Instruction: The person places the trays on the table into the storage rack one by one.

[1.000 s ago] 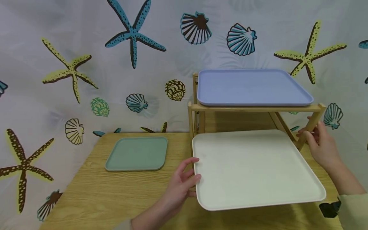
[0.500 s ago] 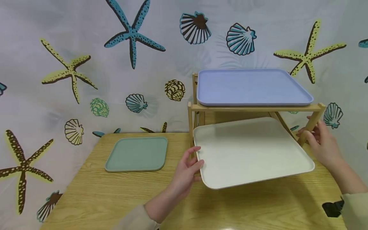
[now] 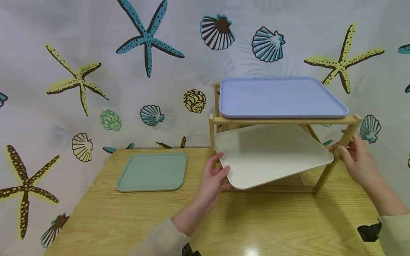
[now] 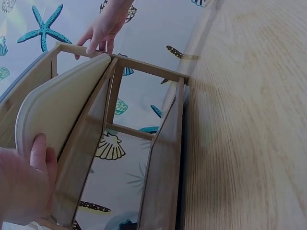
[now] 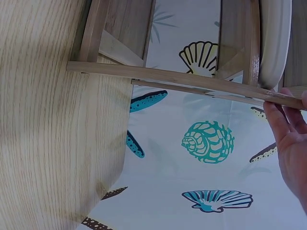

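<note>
A cream-white rectangular tray (image 3: 272, 153) sits partly inside a two-tier or taller wooden rack (image 3: 288, 121), below the top level. My left hand (image 3: 209, 181) pinches its left edge, thumb on the upper face. The tray is tilted, its front left corner lower than its right corner. My right hand (image 3: 360, 160) grips the rack's right front post. In the left wrist view the white tray (image 4: 62, 105) rests near a wooden shelf, under the left hand's fingers (image 4: 39, 151). The right wrist view has the right hand (image 5: 292, 148) on the post beside the tray's rounded corner (image 5: 277, 43).
A periwinkle-blue tray (image 3: 282, 97) lies on the rack's top. To the left, a smaller green tray (image 3: 152, 171) lies on the wood-grain table (image 3: 134, 220). A curtain (image 3: 179, 81) printed with starfish and shells hangs behind.
My left hand has pushed the white tray away from me, deeper into the rack, and its tilt has grown. The right hand has stayed on the post.
</note>
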The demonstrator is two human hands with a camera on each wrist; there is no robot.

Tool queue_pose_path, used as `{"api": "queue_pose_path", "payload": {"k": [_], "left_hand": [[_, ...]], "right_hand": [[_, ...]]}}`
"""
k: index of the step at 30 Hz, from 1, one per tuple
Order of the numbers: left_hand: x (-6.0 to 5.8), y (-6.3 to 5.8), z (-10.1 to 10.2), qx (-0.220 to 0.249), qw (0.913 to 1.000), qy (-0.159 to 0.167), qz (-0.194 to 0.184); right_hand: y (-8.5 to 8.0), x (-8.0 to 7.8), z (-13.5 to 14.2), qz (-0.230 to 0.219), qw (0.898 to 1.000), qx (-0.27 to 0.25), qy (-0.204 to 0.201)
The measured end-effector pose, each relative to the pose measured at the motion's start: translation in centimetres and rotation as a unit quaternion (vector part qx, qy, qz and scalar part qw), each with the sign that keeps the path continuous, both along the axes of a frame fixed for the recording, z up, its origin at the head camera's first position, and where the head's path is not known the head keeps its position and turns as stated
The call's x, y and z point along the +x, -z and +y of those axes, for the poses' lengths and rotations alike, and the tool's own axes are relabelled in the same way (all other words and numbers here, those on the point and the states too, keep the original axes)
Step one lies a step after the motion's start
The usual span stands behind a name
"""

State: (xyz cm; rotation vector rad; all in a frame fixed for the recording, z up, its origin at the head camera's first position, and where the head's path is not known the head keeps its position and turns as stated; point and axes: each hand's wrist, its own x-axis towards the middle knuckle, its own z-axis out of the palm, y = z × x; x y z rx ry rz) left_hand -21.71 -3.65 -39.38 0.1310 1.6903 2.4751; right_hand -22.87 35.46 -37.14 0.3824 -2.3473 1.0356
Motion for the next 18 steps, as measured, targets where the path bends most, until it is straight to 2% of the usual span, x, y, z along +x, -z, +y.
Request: {"api": "queue_pose_path", "payload": {"k": [4, 7, 9, 12, 15, 18], "left_hand": [[0.7, 0.3, 0.2, -0.004, 0.9988, 0.028, 0.04], [1.5, 0.6, 0.3, -0.018, 0.995, 0.06, 0.078], [1.9, 0.8, 0.5, -0.027, 0.9921, 0.07, 0.1], [2.0, 1.1, 0.7, -0.038, 0.9911, 0.057, 0.114], [1.4, 1.6, 0.6, -0.035, 0.9936, 0.024, 0.105], [0.5, 1.9, 0.5, -0.03, 0.9952, 0.005, 0.093]], "right_hand": [[0.0, 0.0, 0.0, 0.003, 1.0, -0.002, 0.001], [0.0, -0.1, 0.0, 0.01, 1.0, -0.01, 0.0], [0.0, -0.1, 0.0, 0.015, 1.0, -0.016, 0.0], [0.0, -0.1, -0.1, 0.014, 1.0, -0.018, 0.002], [0.0, 0.0, -0.1, 0.005, 1.0, -0.013, 0.006], [0.0, 0.0, -0.2, -0.001, 1.0, -0.012, 0.003]]}}
